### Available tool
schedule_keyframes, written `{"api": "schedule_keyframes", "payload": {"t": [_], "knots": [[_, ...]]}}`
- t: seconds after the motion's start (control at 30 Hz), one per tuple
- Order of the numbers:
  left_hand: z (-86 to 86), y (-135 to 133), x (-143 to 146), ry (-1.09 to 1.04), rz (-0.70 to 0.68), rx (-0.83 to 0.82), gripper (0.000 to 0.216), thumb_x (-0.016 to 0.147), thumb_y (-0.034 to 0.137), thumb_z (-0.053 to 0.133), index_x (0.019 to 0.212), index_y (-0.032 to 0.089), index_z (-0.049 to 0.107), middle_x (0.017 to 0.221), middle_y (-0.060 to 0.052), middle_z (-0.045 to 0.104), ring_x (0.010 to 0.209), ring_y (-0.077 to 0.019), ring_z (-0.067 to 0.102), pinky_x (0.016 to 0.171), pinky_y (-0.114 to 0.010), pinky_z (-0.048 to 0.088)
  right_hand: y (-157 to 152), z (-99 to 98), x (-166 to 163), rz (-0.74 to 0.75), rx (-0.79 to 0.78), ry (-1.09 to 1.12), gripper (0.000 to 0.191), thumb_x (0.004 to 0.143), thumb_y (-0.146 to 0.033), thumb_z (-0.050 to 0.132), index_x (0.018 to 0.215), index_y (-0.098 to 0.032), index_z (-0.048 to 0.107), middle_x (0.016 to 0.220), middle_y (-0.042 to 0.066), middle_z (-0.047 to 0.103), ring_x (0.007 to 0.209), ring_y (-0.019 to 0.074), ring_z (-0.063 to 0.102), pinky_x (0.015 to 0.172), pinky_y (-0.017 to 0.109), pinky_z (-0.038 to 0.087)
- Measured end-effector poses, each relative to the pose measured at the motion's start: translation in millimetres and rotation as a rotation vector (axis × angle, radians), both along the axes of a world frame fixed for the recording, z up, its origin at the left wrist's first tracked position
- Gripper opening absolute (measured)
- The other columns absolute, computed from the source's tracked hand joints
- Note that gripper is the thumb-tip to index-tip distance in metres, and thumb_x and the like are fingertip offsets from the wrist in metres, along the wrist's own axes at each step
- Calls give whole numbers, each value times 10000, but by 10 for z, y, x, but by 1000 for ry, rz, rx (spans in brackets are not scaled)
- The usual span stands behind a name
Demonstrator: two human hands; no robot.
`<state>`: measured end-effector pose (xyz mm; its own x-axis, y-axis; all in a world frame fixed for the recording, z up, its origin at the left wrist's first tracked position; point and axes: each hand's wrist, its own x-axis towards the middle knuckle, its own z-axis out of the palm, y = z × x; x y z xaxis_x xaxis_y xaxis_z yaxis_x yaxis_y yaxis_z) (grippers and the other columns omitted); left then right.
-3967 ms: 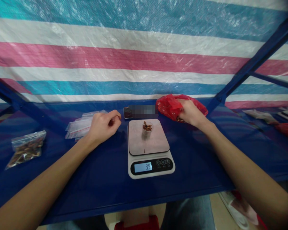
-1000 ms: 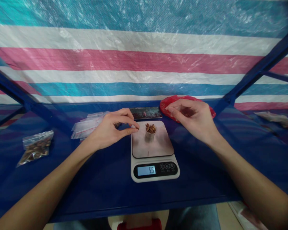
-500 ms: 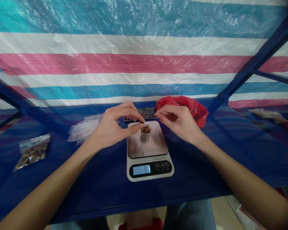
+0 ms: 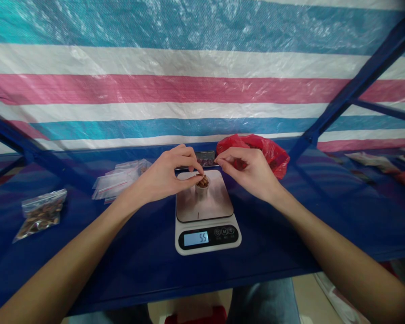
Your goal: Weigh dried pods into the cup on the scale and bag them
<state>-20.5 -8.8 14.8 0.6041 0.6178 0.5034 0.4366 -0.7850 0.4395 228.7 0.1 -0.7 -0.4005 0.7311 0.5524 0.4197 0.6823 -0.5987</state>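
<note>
A small round cup full of brown, oblong bean-like pieces stands on the metal plate of a white digital kitchen scale, whose display reads 5.5. At the cup's rim, the thumb and forefinger of my left hand are pinched on one small brown piece. My right hand is also closed in a pinch, just right of and above the scale plate. What its fingertips hold, if anything, is too small to make out. Behind that hand lies an open red plastic bag, its contents mostly hidden.
Left of the scale lie several clear zip bags. Farther left is a zip bag filled with brown pieces. A dark flat object sits behind the scale. Blue metal posts rise at both sides before a striped sheet.
My left fingertips have come down slightly to the cup's rim with the small brown piece. My right hand stays nearly still. The display still reads 5.5; the view has shifted slightly.
</note>
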Motion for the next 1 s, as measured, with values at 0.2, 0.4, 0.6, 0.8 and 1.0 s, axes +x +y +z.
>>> {"api": "schedule_keyframes", "payload": {"t": [0.2,0.4,0.6,0.8,1.0], "knots": [[23,-5,-29,10,-2,-30,100,900,237,769,990,242,814,884,-12,669,865,-166,610,779,-303,478,4,-1,5,-1,6,-15,141,981,-222,657,900,-178,764,816,22,743,694,142,630,614,272,437],[141,13,-180,-178,158,-20,231,973,268,674,1169,275,794,920,-16,700,846,-160,614,767,-305,472,10,-15,0,-8,0,-21,139,980,-214,656,908,-174,768,838,31,758,726,157,657,630,278,449],[116,35,-595,-244,355,30,185,995,284,638,1043,247,812,863,-7,705,759,-144,598,680,-312,409,-2,-30,-16,45,-8,13,229,1043,-301,588,985,-187,778,938,45,786,805,177,707,736,292,521],[-244,13,-1075,-77,620,131,239,1023,329,549,1089,273,772,852,10,715,781,-168,634,761,-324,473,-7,-43,-18,0,-36,38,270,1052,-365,569,1131,-203,770,979,50,773,828,190,695,739,302,527],[-414,50,-1182,140,561,87,329,991,253,473,1137,177,757,1023,-58,754,921,-196,694,837,-323,514,19,-100,-8,-90,-55,67,303,1056,-371,553,1176,-184,759,822,28,699,737,166,647,675,281,488]]}}
